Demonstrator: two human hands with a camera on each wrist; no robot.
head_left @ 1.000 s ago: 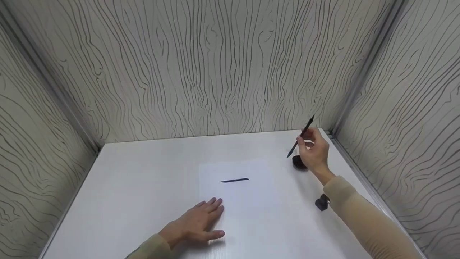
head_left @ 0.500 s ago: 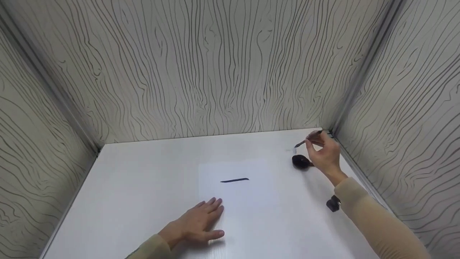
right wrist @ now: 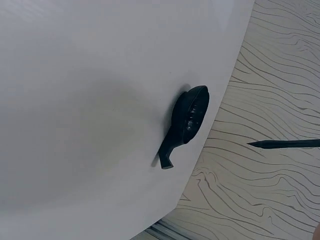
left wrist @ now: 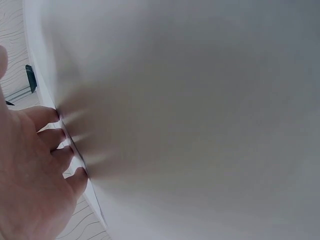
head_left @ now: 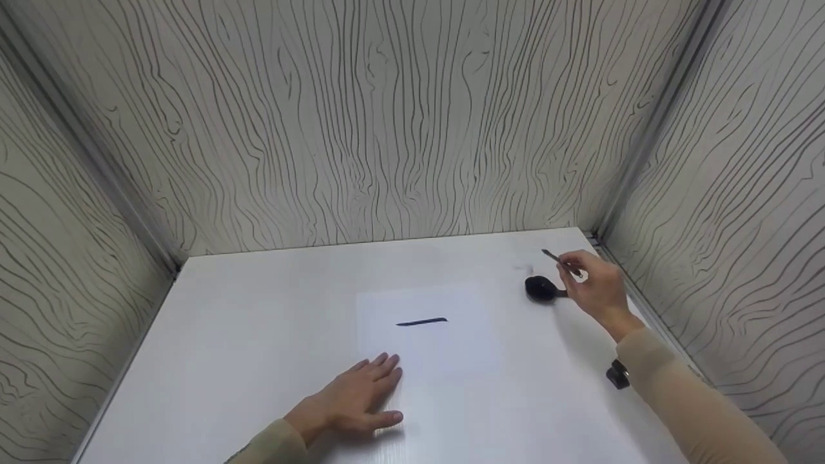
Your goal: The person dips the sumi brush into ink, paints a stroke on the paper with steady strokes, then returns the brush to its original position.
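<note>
My right hand (head_left: 598,285) pinches a slender black calligraphy brush (head_left: 559,261) between thumb and fingers, above the table's far right part. In the right wrist view the brush's pointed end (right wrist: 282,144) enters from the right, and only a sliver of finger shows. Close to that hand sits a black dish with a short handle (head_left: 540,289); the right wrist view shows its ridged, shiny hollow (right wrist: 194,117). My left hand (head_left: 354,396) lies spread at the near left of a white sheet of paper (head_left: 425,351). One dark stroke (head_left: 421,321) crosses the sheet.
The white table (head_left: 258,309) is bounded by wood-patterned walls (head_left: 387,129) at the back and both sides. A faint smudge (head_left: 523,267) marks the table behind the dish. A small black device (head_left: 617,374) sits at my right wrist.
My right hand has moved right and then a little towards me, away from above the dish. The brush has turned from steep to nearly level. My left hand stays put.
</note>
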